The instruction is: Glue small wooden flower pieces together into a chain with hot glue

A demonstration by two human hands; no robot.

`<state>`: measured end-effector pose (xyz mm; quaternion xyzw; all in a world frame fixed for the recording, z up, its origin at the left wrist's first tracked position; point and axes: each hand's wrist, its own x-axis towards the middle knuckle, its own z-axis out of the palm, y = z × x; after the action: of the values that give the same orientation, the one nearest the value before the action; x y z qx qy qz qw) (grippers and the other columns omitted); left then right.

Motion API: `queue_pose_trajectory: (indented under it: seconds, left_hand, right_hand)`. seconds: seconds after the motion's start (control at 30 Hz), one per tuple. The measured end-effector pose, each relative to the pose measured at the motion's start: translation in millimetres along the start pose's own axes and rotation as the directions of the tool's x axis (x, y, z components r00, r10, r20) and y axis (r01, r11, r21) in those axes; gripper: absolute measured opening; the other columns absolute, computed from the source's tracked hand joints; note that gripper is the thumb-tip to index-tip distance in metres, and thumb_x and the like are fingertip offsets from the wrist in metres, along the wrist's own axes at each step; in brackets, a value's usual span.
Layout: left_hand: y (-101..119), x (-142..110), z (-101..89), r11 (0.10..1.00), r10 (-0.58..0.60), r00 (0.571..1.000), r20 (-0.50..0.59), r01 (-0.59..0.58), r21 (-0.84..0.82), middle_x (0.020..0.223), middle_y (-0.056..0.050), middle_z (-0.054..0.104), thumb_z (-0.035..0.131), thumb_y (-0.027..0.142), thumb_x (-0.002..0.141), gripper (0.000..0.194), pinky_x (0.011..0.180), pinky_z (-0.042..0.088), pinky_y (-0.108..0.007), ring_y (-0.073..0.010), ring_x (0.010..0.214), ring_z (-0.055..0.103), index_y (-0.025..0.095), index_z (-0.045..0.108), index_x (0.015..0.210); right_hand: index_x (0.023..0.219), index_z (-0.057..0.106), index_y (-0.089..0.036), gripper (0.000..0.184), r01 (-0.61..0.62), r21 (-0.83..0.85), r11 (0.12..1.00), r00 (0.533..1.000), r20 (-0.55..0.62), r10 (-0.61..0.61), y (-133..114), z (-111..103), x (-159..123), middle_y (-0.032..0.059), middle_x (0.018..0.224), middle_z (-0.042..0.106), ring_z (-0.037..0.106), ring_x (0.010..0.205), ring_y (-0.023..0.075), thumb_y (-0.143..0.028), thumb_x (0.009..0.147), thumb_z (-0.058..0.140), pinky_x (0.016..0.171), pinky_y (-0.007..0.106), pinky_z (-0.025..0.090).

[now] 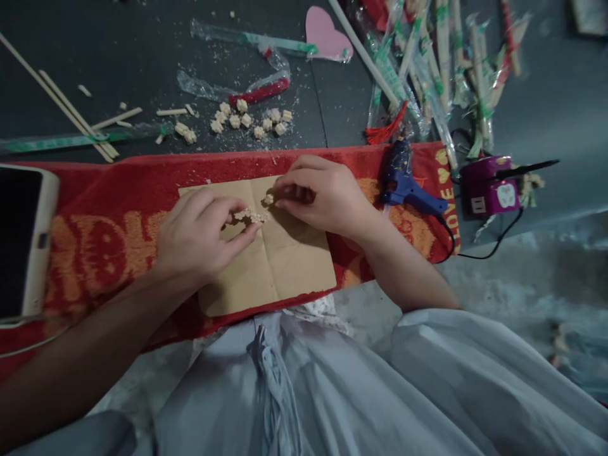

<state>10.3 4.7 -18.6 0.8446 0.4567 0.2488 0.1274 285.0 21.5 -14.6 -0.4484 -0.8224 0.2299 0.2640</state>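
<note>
Between the thumb and fingers of my left hand (202,231) is a small cluster of pale wooden pieces (251,216), stuck together in a bumpy strip. My right hand (323,193) pinches one small pale wooden piece (268,199) at its fingertips, a little apart from the cluster. Both hands hover over a creased brown sheet of paper (285,266). That sheet lies on a red and orange towel (104,221). Similar small wooden pieces (235,120) sit in loose groups on the dark table beyond the towel.
A blue glue gun (413,183) lies right of my right hand, its cord running near a purple box (489,187). Wrapped sticks (441,63) crowd the back right. A pink heart (327,35) lies at the back, thin sticks (71,107) and a phone (28,240) at left.
</note>
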Motion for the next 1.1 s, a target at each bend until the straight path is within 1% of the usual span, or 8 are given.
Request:
queue_pose_trajectory:
  seconds: [0.1, 0.23, 0.43, 0.5, 0.67, 0.87, 1.0, 1.1]
  left_hand:
    - [-2, -1, 3.4, 1.000, -0.020, 1.000, -0.004, 0.020, -0.004, 0.097, -0.002, 0.078, 0.075, 0.050, 0.110, 0.019, 0.092, 0.063, -0.040, -0.0264, 0.098, 0.078, 0.032, 0.078, 0.109]
    - [-4, -1, 6.9, 0.999, -0.038, 0.999, -0.006, 0.038, 0.006, 0.106, -0.002, 0.081, 0.073, 0.051, 0.111, 0.018, 0.096, 0.062, -0.041, -0.0269, 0.106, 0.078, 0.034, 0.077, 0.109]
    - [-10, 0, 11.8, 1.000, 0.003, 0.999, -0.049, -0.002, 0.019, 0.109, -0.005, 0.083, 0.076, 0.053, 0.106, 0.025, 0.093, 0.062, -0.043, -0.0287, 0.105, 0.079, 0.028, 0.078, 0.109]
    - [-11, 1, 12.9, 1.000, 0.010, 0.998, -0.063, -0.009, 0.011, 0.109, -0.005, 0.083, 0.076, 0.053, 0.106, 0.025, 0.091, 0.062, -0.044, -0.0294, 0.104, 0.079, 0.029, 0.079, 0.109]
    - [-13, 2, 13.9, 0.999, -0.032, 0.997, -0.066, 0.031, -0.021, 0.104, -0.006, 0.079, 0.074, 0.055, 0.106, 0.023, 0.090, 0.061, -0.049, -0.0307, 0.101, 0.075, 0.032, 0.078, 0.106]
    - [-12, 7, 12.2, 0.999, -0.035, 0.998, -0.059, 0.033, -0.039, 0.096, -0.004, 0.074, 0.073, 0.061, 0.104, 0.031, 0.083, 0.057, -0.048, -0.0288, 0.093, 0.071, 0.031, 0.077, 0.101]
    - [-15, 9, 13.2, 0.999, -0.036, 0.998, -0.058, 0.035, -0.022, 0.096, -0.002, 0.072, 0.068, 0.067, 0.104, 0.039, 0.085, 0.057, -0.044, -0.0276, 0.098, 0.073, 0.030, 0.077, 0.103]
    - [-19, 10, 14.5, 0.999, -0.032, 0.998, -0.048, 0.031, -0.011, 0.098, -0.005, 0.074, 0.071, 0.067, 0.101, 0.040, 0.086, 0.058, -0.044, -0.0294, 0.099, 0.073, 0.028, 0.078, 0.103]
  right_hand:
    - [0.111, 0.086, -0.019, 0.017, -0.065, -0.074, 0.995, 0.998, -0.015, 0.064, -6, -17, -2, 0.0076, 0.110, 0.082, 0.074, 0.094, 0.0206, -0.025, 0.102, 0.073, 0.086, 0.035, 0.059]
    - [0.111, 0.084, -0.024, 0.016, -0.154, -0.226, 0.962, 0.988, -0.067, 0.142, -12, -57, -22, 0.0070, 0.111, 0.082, 0.077, 0.096, 0.0234, -0.026, 0.105, 0.069, 0.087, 0.038, 0.060]
    - [0.106, 0.083, -0.024, 0.011, -0.388, -0.507, 0.770, 0.922, -0.200, 0.333, 9, -117, -76, 0.0115, 0.100, 0.084, 0.079, 0.095, 0.0339, -0.029, 0.096, 0.080, 0.082, 0.046, 0.060]
    - [0.119, 0.085, -0.023, 0.027, -0.450, -0.515, 0.729, 0.892, -0.232, 0.388, 19, -127, -92, 0.0177, 0.110, 0.086, 0.080, 0.104, 0.0399, -0.027, 0.092, 0.086, 0.087, 0.051, 0.061]
    - [0.131, 0.082, -0.018, 0.040, -0.503, -0.547, 0.669, 0.839, -0.123, 0.530, 39, -130, -116, 0.0220, 0.131, 0.083, 0.078, 0.121, 0.0435, -0.038, 0.095, 0.085, 0.101, 0.056, 0.064]
    - [0.120, 0.083, -0.021, 0.033, -0.498, -0.610, 0.617, 0.822, -0.103, 0.561, 56, -118, -112, 0.0192, 0.118, 0.086, 0.076, 0.108, 0.0401, -0.042, 0.095, 0.079, 0.089, 0.049, 0.060]
    - [0.116, 0.081, -0.020, 0.030, -0.491, -0.601, 0.631, 0.827, -0.093, 0.554, 61, -116, -107, 0.0196, 0.117, 0.087, 0.077, 0.105, 0.0384, -0.041, 0.096, 0.073, 0.085, 0.045, 0.058]
    - [0.120, 0.080, -0.019, 0.033, -0.513, -0.528, 0.677, 0.830, -0.103, 0.548, 66, -119, -108, 0.0201, 0.124, 0.087, 0.077, 0.110, 0.0381, -0.041, 0.098, 0.069, 0.092, 0.047, 0.060]
